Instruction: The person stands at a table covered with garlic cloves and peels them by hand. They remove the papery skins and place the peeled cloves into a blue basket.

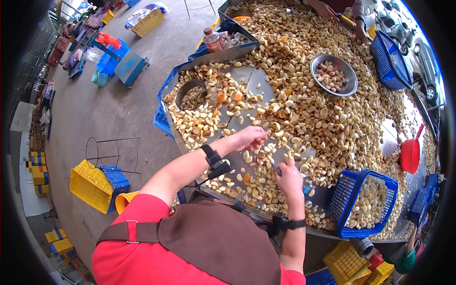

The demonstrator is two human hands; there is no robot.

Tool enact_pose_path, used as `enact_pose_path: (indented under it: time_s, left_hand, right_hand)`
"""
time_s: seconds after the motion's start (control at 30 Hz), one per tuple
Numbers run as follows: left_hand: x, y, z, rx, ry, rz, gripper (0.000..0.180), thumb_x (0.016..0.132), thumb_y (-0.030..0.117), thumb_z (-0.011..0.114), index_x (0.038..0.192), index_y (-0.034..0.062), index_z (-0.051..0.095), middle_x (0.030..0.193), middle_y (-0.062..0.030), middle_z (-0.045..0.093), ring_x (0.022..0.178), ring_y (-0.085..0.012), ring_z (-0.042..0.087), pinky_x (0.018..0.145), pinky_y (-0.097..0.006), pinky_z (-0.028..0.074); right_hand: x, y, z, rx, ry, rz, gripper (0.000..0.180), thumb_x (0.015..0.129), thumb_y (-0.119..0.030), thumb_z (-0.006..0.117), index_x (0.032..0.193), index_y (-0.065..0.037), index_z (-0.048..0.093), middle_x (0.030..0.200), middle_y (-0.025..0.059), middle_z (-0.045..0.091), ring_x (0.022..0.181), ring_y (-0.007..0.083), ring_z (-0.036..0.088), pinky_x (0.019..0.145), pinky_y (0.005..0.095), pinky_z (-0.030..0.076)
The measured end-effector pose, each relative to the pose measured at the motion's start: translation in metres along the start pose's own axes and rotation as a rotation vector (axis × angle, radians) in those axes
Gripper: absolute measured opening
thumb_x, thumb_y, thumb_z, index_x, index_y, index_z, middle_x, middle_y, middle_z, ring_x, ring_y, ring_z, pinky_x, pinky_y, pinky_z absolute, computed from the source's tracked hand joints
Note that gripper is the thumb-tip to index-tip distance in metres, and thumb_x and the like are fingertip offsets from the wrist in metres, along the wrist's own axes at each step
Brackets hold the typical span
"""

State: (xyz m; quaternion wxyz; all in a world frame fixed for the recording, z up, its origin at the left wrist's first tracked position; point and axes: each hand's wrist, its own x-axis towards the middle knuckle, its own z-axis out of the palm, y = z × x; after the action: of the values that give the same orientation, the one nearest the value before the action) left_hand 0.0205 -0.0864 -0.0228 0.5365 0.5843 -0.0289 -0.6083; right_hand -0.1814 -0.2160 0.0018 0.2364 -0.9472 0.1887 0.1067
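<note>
Pale, nut-like pieces (pixel 304 118), some with orange or brown patches, cover much of a metal-topped table (pixel 244 76). My left hand (pixel 251 138) is above the pieces at the near part of the table, fingers curled in; whatever they may hold is hidden. My right hand (pixel 289 178) is closed round a slim tool with a blue handle (pixel 308 190); its grey front end points toward the pieces on the left, and its exact kind is unclear. Loose pieces lie on the tabletop between and below my hands.
A blue basket (pixel 339 202) of pale pieces stands right of my right hand. Farther off are a steel bowl (pixel 352 80), a red scoop (pixel 409 154), a round opening (pixel 181 97) and a bottle (pixel 213 42). Another person's hands (pixel 325 9) work at the far edge.
</note>
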Motion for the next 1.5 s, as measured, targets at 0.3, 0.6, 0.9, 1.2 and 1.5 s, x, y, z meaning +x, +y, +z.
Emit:
enact_pose_path:
  time_s: [0.3,0.6,0.9,1.2,1.5]
  left_hand:
    - [-0.011,-0.01,0.009,1.057,0.286,0.423,0.038,0.079,0.019,0.068,0.111,0.0086,0.05,0.094,-0.0138,0.054,0.087,-0.0318,0.058,0.077,-0.041,0.049]
    - [-0.006,-0.027,-0.006,1.074,0.25,0.476,0.021,0.077,0.01,0.064,0.092,0.0089,0.049,0.094,-0.0148,0.05,0.089,-0.0349,0.056,0.079,-0.041,0.048]
    - [-0.013,-0.021,-0.009,1.233,0.481,0.373,0.028,0.077,0.006,0.056,0.102,0.0022,0.044,0.102,-0.022,0.046,0.09,-0.0415,0.059,0.08,-0.049,0.049]
    - [-0.005,-0.026,-0.008,1.441,0.555,0.38,0.022,0.08,0.003,0.052,0.1,-0.0001,0.044,0.102,-0.0227,0.047,0.083,-0.0377,0.063,0.072,-0.044,0.053]
    - [-0.039,-0.008,-0.023,0.016,-0.031,-0.005,0.015,0.09,0.018,0.05,0.1,0.0075,0.056,0.083,-0.0014,0.06,0.067,-0.0122,0.062,0.052,-0.024,0.049]
  right_hand:
    - [-0.017,0.005,-0.001,0.242,0.233,0.077,0.02,0.075,-0.012,0.064,0.094,-0.007,0.061,0.091,0.0127,0.06,0.082,0.0355,0.06,0.069,0.0439,0.049]
    - [0.053,-0.026,0.023,0.301,0.29,-0.009,0.024,0.078,-0.017,0.065,0.099,-0.006,0.062,0.088,0.0148,0.063,0.084,0.0344,0.062,0.072,0.0422,0.049]
    - [0.054,-0.022,0.027,-0.052,0.144,0.005,0.017,0.076,-0.011,0.062,0.089,-0.004,0.054,0.083,0.0185,0.062,0.078,0.0353,0.064,0.068,0.044,0.053]
    - [0.005,0.013,-0.02,0.17,0.013,0.254,0.026,0.075,-0.019,0.063,0.094,-0.002,0.054,0.087,0.0209,0.065,0.085,0.0402,0.062,0.075,0.0471,0.048]
    - [-0.027,0.021,-0.01,0.282,0.055,0.281,0.024,0.079,-0.018,0.061,0.098,-0.004,0.057,0.089,0.0181,0.065,0.086,0.0381,0.062,0.075,0.0439,0.049]
